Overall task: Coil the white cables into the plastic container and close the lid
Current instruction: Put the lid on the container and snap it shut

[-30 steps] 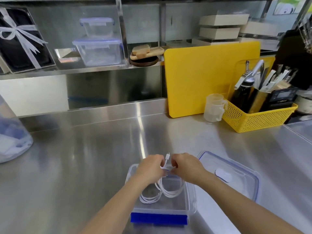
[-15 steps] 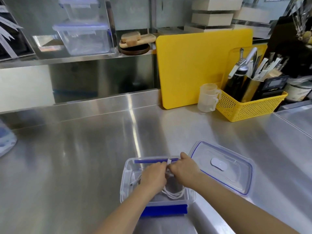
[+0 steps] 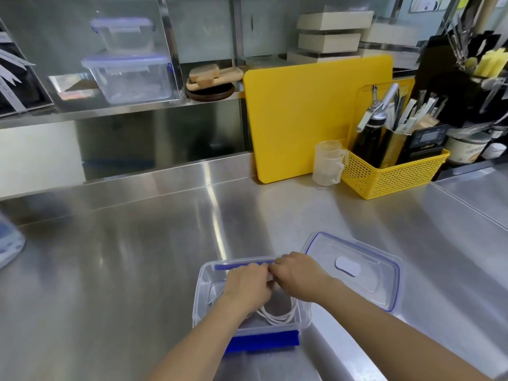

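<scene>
Both hands meet over the open clear plastic container [image 3: 204, 295] on the steel counter [image 3: 110, 270]. The left hand [image 3: 246, 284] and right hand [image 3: 298, 279] are curled with fingertips touching, pinching the top of the white cable [image 3: 277, 317] bundle between them; the exact pinch point is hidden by the knuckles. The cable's loops hang below the hands and rest on the container's floor, toward its near right side. The lid [image 3: 354, 270] lies flat just right of the container, beside the right wrist, off the box
</scene>
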### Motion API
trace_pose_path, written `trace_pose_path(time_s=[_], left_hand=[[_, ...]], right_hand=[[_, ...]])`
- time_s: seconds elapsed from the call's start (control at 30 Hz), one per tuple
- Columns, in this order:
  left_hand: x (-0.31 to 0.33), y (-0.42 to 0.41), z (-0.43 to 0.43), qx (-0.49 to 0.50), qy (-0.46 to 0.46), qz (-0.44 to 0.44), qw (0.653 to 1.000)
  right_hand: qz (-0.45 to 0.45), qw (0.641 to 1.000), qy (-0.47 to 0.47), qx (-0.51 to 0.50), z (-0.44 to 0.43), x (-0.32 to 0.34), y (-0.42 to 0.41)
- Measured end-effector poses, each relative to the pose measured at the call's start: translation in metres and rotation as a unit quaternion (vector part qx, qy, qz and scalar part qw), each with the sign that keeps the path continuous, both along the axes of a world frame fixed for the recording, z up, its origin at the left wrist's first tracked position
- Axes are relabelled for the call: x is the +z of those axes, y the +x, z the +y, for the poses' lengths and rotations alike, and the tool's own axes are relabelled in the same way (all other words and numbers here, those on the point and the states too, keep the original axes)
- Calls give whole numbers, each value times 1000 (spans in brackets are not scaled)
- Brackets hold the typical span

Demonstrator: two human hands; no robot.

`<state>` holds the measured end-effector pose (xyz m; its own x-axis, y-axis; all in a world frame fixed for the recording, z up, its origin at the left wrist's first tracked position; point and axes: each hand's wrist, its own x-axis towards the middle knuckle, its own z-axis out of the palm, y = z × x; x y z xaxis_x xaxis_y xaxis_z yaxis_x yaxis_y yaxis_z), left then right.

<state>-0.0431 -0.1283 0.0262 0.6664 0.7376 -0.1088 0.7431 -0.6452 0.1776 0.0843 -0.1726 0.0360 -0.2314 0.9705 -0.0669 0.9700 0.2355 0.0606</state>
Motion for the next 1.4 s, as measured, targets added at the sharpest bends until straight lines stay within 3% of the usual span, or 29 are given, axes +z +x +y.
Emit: trace_pose_path(time_s=[0.1, 0.2, 0.4, 0.53, 0.67, 0.83, 1.0, 1.07, 1.1, 1.2, 1.27, 1.3, 1.37, 1.4], left_hand=[[13, 9, 0, -10, 65, -63, 996], [17, 23, 2, -41, 123, -114, 985], [9, 66, 0, -72, 146, -104, 981], [0, 103, -5, -85, 116, -65, 987], [-12, 131, -10, -49, 57, 6, 997], [-24, 149, -8, 59, -91, 106, 988], [-16, 173, 4, 131, -243, 38, 960], [-9, 177, 12, 199, -328, -47, 922], [-4, 176, 15, 245, -401, -105, 876], [10, 168, 25, 301, -600, -269, 691], [19, 160, 33, 305, -667, -367, 572], [25, 155, 33, 301, -678, -407, 533], [34, 146, 33, 284, -660, -470, 512], [39, 141, 32, 276, -646, -492, 515]], right_hand=[[23, 988, 156, 2, -9, 11, 10], [50, 968, 241, -46, -19, 14, 29], [44, 956, 243, -158, -54, 17, 81], [49, 946, 227, -227, -86, 5, 114], [91, 929, 139, -331, -112, -18, 140], [183, 863, -7, -472, -124, -40, 156], [420, 745, -34, -517, -115, -39, 157], [562, 639, 19, -526, -110, -31, 159], [619, 580, 55, -527, -106, -25, 161], [719, 445, 139, -515, -95, -6, 169], [801, 346, 146, -467, -87, 7, 175], [838, 302, 138, -433, -84, 16, 175], [872, 262, 123, -395, -78, 26, 171], [866, 268, 127, -402, -74, 28, 168]])
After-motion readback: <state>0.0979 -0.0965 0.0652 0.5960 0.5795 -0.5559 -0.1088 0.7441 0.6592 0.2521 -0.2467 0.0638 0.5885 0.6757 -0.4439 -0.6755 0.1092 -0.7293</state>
